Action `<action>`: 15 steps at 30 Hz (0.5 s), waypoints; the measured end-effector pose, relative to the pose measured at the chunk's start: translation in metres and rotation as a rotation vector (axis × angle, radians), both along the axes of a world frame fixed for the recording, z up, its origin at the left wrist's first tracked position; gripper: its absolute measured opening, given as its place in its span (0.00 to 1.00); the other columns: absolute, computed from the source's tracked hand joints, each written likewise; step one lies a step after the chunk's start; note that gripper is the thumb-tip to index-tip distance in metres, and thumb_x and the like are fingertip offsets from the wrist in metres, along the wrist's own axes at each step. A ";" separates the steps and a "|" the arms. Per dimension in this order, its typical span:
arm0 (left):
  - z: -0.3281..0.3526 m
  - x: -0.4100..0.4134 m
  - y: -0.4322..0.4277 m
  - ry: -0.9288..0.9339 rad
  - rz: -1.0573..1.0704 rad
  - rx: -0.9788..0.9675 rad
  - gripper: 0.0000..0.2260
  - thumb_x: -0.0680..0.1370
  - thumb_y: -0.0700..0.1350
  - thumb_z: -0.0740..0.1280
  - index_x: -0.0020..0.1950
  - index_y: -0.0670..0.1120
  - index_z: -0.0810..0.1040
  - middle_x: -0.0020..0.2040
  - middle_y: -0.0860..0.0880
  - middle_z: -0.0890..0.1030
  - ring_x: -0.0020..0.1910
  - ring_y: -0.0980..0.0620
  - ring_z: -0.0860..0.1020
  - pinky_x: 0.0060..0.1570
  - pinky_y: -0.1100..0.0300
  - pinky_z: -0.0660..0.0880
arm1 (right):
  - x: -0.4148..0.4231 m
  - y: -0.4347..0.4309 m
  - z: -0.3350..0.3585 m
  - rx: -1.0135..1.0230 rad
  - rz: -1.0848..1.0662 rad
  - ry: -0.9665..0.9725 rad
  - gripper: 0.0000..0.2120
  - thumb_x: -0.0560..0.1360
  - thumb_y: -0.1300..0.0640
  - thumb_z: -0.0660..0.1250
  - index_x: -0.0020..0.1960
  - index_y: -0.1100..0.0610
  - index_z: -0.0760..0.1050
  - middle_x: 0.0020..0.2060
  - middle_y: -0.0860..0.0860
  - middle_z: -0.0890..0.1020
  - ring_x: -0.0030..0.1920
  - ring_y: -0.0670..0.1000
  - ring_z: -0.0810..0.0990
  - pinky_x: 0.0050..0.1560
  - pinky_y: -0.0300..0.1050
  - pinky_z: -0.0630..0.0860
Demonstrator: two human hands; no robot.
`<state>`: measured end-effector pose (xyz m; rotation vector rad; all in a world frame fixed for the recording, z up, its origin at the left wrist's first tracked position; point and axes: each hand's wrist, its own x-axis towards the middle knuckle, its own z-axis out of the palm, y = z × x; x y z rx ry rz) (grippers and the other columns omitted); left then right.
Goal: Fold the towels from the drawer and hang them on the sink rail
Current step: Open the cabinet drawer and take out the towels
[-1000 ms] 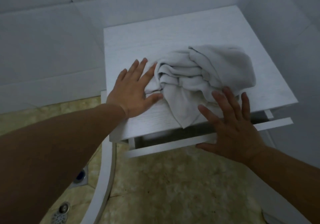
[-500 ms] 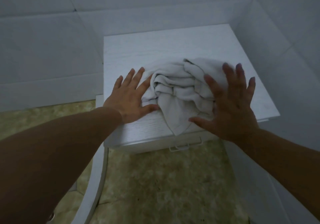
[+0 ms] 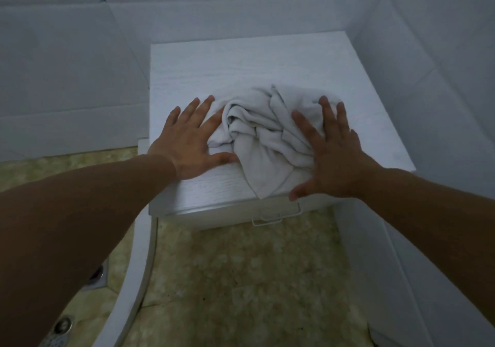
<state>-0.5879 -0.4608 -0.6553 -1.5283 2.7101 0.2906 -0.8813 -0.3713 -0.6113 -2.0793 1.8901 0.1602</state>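
The towel (image 3: 267,143) lies in a crumpled, twisted heap on the white cabinet top (image 3: 241,62), pale grey-white, its folds bunched toward the middle and one rounded flap reaching the front edge. It sits between the two hands. The left hand (image 3: 187,143) lies flat on the wood just beside it, fingers straight and spread, holding nothing; its forefinger and thumb touch the heap's near side. The right hand (image 3: 334,161) is laid on top of the cloth on the opposite side, fingers also straight and splayed, pressing down rather than gripping, with the thumb stuck out toward the front edge (no fold is pinched, as far as I can see). Below the right thumb a thin wire handle (image 3: 276,216) hangs on the drawer front (image 3: 227,216), which looks pushed in under the top. Beyond the fingertips the rest of the cabinet runs back into a corner of white tiled wall (image 3: 67,65). Under both forearms is a mottled yellowish floor (image 3: 241,279), and below the left forearm a curved white edge (image 3: 136,279) sweeps past, with a metal drain (image 3: 63,325) beside it.
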 end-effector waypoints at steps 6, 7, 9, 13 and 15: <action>0.008 -0.007 -0.011 0.022 0.016 -0.012 0.47 0.66 0.81 0.42 0.79 0.58 0.41 0.81 0.53 0.42 0.79 0.50 0.42 0.76 0.44 0.44 | -0.002 -0.001 0.002 -0.040 0.026 0.081 0.69 0.55 0.26 0.74 0.73 0.35 0.23 0.73 0.52 0.20 0.73 0.63 0.22 0.72 0.73 0.53; 0.008 -0.006 -0.010 0.035 0.030 0.018 0.47 0.66 0.81 0.41 0.79 0.58 0.42 0.80 0.54 0.42 0.79 0.51 0.42 0.76 0.44 0.43 | -0.001 0.000 0.001 -0.036 0.030 0.076 0.68 0.56 0.27 0.74 0.73 0.35 0.24 0.73 0.52 0.21 0.74 0.63 0.23 0.71 0.73 0.54; 0.005 -0.005 -0.006 0.046 0.067 0.089 0.47 0.64 0.81 0.40 0.79 0.59 0.42 0.80 0.54 0.42 0.79 0.52 0.41 0.76 0.45 0.42 | 0.001 0.003 -0.003 -0.021 0.035 0.076 0.67 0.58 0.28 0.75 0.73 0.34 0.24 0.73 0.51 0.21 0.74 0.63 0.24 0.72 0.72 0.54; 0.006 -0.024 0.001 0.057 0.221 0.140 0.49 0.63 0.82 0.47 0.79 0.59 0.44 0.80 0.54 0.41 0.79 0.50 0.40 0.75 0.41 0.40 | 0.001 0.003 -0.004 0.007 0.009 0.033 0.67 0.55 0.26 0.74 0.73 0.33 0.26 0.74 0.48 0.23 0.75 0.60 0.24 0.74 0.70 0.49; 0.008 -0.039 0.005 0.073 0.317 0.151 0.51 0.62 0.82 0.49 0.79 0.58 0.44 0.80 0.54 0.42 0.79 0.49 0.40 0.74 0.39 0.40 | 0.002 -0.001 -0.002 -0.009 -0.040 -0.051 0.62 0.56 0.23 0.70 0.75 0.31 0.32 0.77 0.46 0.28 0.77 0.58 0.28 0.74 0.70 0.50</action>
